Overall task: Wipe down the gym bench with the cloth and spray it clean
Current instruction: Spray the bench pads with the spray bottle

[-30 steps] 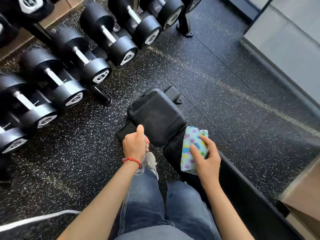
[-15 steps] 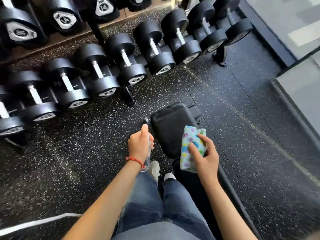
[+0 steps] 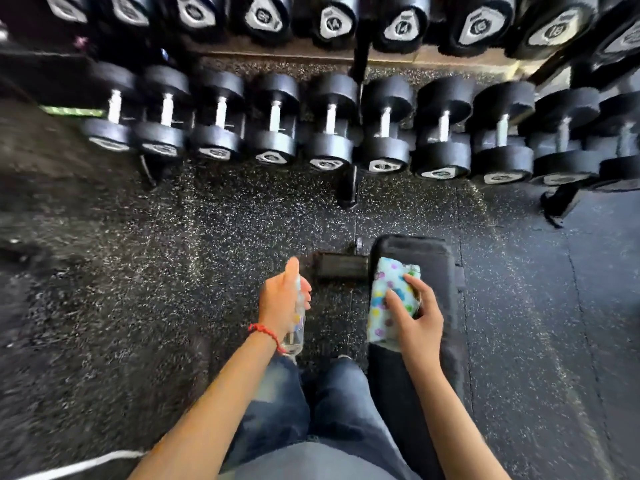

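The black padded gym bench runs from the lower middle toward the dumbbell rack, its seat pad end farthest from me. My right hand holds a folded white cloth with coloured spots, pressed on the seat pad. My left hand, with a red bracelet at the wrist, grips a clear spray bottle over the floor to the left of the bench, thumb up on top. My jeans-clad legs stand beside the bench.
A rack of black dumbbells spans the top of the view in two rows, its post foot on the floor just beyond the bench. Speckled black rubber flooring surrounds the bench. A white cord lies at the lower left.
The view has swung so the dumbbell rack now lies straight ahead. My right hand and the cloth have slid forward along the seat pad. My left hand still holds the bottle beside the bench.
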